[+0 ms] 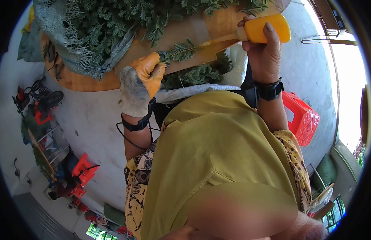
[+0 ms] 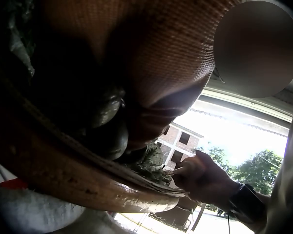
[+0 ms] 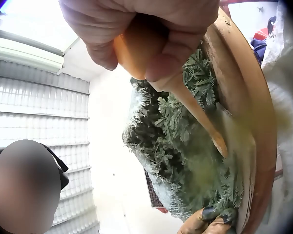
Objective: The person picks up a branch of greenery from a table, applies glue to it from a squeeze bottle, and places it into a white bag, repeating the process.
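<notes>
My left hand, in an orange-coated work glove, pinches the stem end of a green fir sprig above the table. My bare right hand grips a yellow squeeze bottle tilted on its side. Its long tan nozzle points left, with the tip close to the sprig's outer end. In the right wrist view the nozzle slants down toward the needles, and dark-stained glove fingertips show below. The left wrist view is dark, mostly filled by the glove.
A wooden table with a rounded edge carries a woven sack heaped with fir branches. More fir sprigs lie between the table and my lap. A red plastic stool stands at my right, a motorcycle far left.
</notes>
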`<action>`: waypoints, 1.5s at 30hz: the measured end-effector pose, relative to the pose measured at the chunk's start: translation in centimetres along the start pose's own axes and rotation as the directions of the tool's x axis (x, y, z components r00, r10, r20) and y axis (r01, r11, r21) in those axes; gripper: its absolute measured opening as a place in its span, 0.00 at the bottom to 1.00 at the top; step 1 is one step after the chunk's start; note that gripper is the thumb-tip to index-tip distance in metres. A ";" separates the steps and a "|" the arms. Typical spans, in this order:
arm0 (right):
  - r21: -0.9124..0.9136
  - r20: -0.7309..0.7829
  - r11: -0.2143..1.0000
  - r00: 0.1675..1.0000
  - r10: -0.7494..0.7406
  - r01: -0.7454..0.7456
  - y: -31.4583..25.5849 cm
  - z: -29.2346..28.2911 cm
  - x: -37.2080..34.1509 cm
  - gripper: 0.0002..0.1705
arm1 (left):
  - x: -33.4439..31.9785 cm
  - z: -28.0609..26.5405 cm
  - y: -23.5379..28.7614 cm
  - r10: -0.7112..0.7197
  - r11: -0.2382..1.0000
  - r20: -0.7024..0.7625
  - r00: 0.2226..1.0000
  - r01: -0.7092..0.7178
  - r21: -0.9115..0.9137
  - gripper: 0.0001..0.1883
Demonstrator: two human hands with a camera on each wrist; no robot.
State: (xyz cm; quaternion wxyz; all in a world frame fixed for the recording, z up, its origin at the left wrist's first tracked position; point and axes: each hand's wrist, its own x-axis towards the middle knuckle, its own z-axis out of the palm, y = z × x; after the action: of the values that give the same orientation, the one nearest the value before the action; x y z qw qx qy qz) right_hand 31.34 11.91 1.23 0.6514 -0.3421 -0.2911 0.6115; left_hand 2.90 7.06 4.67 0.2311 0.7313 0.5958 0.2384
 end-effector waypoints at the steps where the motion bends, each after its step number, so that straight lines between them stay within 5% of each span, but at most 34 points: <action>1: 0.046 0.002 0.999 1.000 -0.001 0.000 0.0 -0.4 0.0 0.23 | 0.0 0.0 0.1 -0.008 1.000 -0.002 1.000 0.008 -0.009 0.08; 17: 0.143 -0.098 0.988 0.994 -0.042 0.055 -0.6 -2.0 -0.7 0.20 | -0.2 0.3 -0.3 -0.029 0.999 -0.017 0.999 0.029 0.013 0.08; 20: 0.170 -0.123 0.983 0.991 -0.045 0.065 -0.8 -2.5 -0.7 0.20 | -0.7 0.2 0.0 0.045 0.998 -0.114 0.992 -0.051 -0.046 0.09; 25: 0.182 -0.152 0.981 0.987 -0.042 0.070 -1.4 -3.1 -1.0 0.20 | -3.3 -0.4 0.6 0.086 0.993 0.102 0.991 -0.076 -0.090 0.10; 30: 0.195 -0.199 0.977 0.979 -0.042 0.081 -1.2 -3.2 -1.0 0.20 | -5.4 -0.6 0.3 0.003 1.000 0.128 0.992 -0.004 0.010 0.08; 33: 0.201 -0.130 0.978 0.991 -0.024 0.050 -1.0 -3.7 -1.0 0.20 | -5.0 -0.5 1.0 -0.152 0.975 0.056 0.987 0.159 -0.153 0.08; 35: 0.194 -0.164 0.979 0.986 -0.027 0.059 -1.0 -3.7 -1.1 0.20 | -3.9 0.5 0.4 -0.244 0.925 -0.272 0.931 0.139 -0.355 0.13; 36: 0.195 -0.164 0.979 0.986 -0.027 0.059 -1.0 -3.6 -1.1 0.20 | -2.9 0.4 0.8 -0.243 0.925 -0.273 0.931 0.138 -0.354 0.13; 38: 0.184 -0.184 0.980 0.982 -0.038 0.072 -1.2 -3.3 -1.2 0.20 | -0.3 -0.4 2.1 0.001 0.952 -0.353 0.936 0.108 0.287 0.16; 39: 0.186 -0.181 0.980 0.983 -0.038 0.072 -1.2 -3.3 -1.2 0.20 | 0.7 -0.1 2.1 0.022 0.910 -0.350 0.937 0.127 0.395 0.18; 42: 0.162 -0.170 0.984 0.985 -0.043 0.070 -1.3 -3.5 -1.3 0.21 | 2.2 1.0 0.4 0.128 0.833 -0.315 0.940 0.070 0.549 0.16; 45: 0.147 -0.181 0.987 0.983 -0.036 0.063 -1.5 -3.6 -1.2 0.21 | 2.3 1.0 -0.7 0.072 0.867 -0.313 0.947 0.096 0.489 0.13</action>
State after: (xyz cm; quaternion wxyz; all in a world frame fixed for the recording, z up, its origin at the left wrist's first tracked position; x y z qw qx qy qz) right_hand 35.02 10.32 0.31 0.7140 -0.3373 -0.1926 0.5825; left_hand 3.40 9.39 3.67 -0.0640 0.7136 0.6710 0.1910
